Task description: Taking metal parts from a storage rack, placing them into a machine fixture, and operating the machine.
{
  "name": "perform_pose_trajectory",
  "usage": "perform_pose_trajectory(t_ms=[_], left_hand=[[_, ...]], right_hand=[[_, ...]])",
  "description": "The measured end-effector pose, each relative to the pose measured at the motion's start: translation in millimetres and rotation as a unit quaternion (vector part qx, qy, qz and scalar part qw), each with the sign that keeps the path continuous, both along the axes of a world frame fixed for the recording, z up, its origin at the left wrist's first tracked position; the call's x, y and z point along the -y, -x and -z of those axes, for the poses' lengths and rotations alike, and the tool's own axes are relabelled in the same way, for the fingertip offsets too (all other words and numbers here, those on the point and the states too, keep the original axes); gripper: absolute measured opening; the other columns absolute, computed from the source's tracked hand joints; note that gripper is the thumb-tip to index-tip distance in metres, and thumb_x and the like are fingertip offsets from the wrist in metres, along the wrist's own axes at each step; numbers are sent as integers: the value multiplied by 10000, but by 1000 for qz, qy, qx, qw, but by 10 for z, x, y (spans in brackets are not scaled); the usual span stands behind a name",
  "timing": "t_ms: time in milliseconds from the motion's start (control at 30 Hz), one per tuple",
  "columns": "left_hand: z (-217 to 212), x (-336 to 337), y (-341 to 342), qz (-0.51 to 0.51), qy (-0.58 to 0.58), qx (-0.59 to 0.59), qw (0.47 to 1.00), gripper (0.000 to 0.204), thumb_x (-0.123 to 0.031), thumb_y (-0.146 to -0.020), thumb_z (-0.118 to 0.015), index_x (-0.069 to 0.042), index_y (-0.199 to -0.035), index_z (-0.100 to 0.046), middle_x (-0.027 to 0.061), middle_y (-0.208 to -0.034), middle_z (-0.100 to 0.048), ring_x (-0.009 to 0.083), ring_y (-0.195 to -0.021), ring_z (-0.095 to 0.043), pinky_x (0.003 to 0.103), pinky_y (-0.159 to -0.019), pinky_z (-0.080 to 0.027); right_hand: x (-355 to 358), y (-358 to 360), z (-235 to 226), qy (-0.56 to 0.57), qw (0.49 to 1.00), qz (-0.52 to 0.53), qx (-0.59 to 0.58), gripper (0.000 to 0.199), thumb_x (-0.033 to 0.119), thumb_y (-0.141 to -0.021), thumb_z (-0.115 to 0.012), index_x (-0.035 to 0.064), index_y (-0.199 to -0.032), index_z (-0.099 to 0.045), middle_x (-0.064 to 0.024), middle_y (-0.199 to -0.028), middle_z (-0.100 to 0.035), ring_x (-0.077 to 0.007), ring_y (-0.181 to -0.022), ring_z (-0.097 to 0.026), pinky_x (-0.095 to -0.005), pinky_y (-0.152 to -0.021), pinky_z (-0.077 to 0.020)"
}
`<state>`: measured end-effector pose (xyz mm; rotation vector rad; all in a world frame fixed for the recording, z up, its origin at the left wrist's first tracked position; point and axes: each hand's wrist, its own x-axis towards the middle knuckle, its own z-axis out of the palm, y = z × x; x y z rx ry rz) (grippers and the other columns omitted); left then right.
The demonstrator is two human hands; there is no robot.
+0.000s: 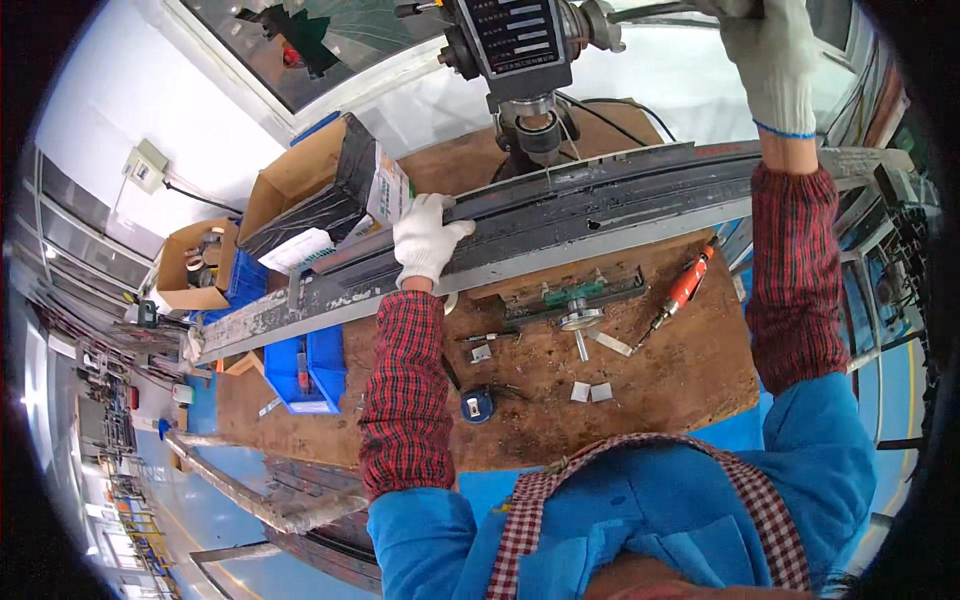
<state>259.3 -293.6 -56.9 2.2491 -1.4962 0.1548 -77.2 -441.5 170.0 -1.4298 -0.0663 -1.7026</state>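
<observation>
My left hand (428, 240), in a white knit glove, grips a long dark metal profile (620, 205), its thumb pointing right along the top. The profile lies on a longer grey rail (520, 250) running across the bench. Above the profile's middle stands a drill press (515, 50), its chuck (538, 135) holding a thin bit whose tip is at or just above the metal. My right hand (770, 65), also gloved, is raised at the upper right, closed around the end of the drill press lever (650, 10); its fingertips are partly cut off by the picture's edge.
On the wooden bench (680, 370) lie a red air tool (685, 290), a vise (575, 305), a blue tape measure (477, 404) and small metal plates (590, 392). Left stand blue bins (308, 370), a small carton (195, 265) with tape rolls and a larger carton (310, 180).
</observation>
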Motion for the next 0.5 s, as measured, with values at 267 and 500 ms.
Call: perform_pose_trajectory(t_ms=[267, 500], left_hand=[[-44, 218, 58, -21, -141, -18, 990, 928, -377, -821, -789, -107, -1602, -367, 149, -1506, -556, 350, -1265, -606, 382, -1068, -471], [227, 214, -486, 92, -9, 55, 994, 809, -341, -821, -781, -34, -1507, -481, 231, -1371, -626, 460, -1137, -611, 449, -982, -486]], right_hand=[[248, 183, 45, -64, 997, 46, 4, 230, 280, -990, -597, 91, -916, -706, 16, -724, -588, -90, -612, -487, -266, -556, -413], [72, 247, -160, -89, 995, 26, -34, 250, 195, -931, -587, 20, -832, -735, -59, -712, -679, -126, -523, -563, -243, -481, -472]])
